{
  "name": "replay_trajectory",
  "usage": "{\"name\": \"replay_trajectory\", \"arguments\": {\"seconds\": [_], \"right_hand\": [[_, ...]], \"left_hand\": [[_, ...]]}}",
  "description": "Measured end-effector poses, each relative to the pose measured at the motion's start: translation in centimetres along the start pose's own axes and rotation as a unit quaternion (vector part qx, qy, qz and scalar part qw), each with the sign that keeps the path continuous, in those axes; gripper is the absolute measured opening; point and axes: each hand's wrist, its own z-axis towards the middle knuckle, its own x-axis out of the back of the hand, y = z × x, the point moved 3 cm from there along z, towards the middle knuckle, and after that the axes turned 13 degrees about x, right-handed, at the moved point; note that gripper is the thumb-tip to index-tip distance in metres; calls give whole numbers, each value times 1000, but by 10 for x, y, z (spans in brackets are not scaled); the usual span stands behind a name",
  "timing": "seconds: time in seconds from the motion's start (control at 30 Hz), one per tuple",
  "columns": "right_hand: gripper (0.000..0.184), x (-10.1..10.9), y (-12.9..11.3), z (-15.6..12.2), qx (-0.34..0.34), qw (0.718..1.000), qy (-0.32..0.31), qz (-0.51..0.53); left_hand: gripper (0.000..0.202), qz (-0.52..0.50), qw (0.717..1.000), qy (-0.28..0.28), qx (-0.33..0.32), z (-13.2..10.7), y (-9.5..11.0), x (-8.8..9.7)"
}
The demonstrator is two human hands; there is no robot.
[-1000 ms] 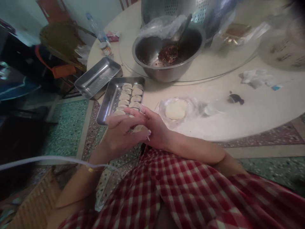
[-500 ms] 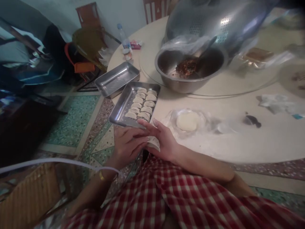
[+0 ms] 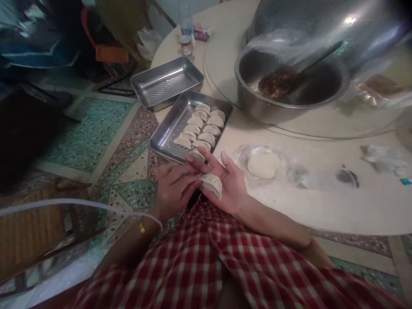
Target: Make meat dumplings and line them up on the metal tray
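Observation:
A half-moon dumpling [image 3: 212, 184] with a pale wrapper is held between my two hands, just off the table's front edge. My left hand [image 3: 175, 185] has its fingertips closed on the dumpling's left end. My right hand [image 3: 231, 185] lies palm up and cradles the dumpling, its fingers stretched toward the tray. Just beyond them is a metal tray [image 3: 164, 131] with several finished dumplings [image 3: 206, 138] lying in two rows. My right fingertips overlap the nearest dumplings in view; whether they touch cannot be seen.
Another metal tray [image 3: 146, 89] stands behind. A steel bowl [image 3: 257, 107] holds dark filling and a utensil. A round of dough [image 3: 264, 165] sits on plastic wrap to the right. A jar [image 3: 186, 45] and a bottle [image 3: 186, 21] stand farther back. A white cable [image 3: 96, 203] crosses the left.
The view has shifted, so the bowl and trays appear higher and farther right. My right hand has opened out more, and more of the dumpling shows between my hands.

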Motion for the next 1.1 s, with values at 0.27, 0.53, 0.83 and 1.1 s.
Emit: {"name": "replay_trajectory", "arguments": {"seconds": [0.27,0.53,0.83,1.1], "right_hand": [[48,0,3,2,-12,1000,-3,6],[43,10,10,9,-21,999,-29,22],[48,20,-35,4,172,980,-46,-90],[49,27,-57,1,252,957,-42,-135]], "left_hand": [[18,37,997,-41,-49,9,5,7],[11,41,991,-101,-79,18,10,4],[10,119,985,-108,-62,50,-53,25],[27,157,960,-230,-14,67,-99,-1]]}}
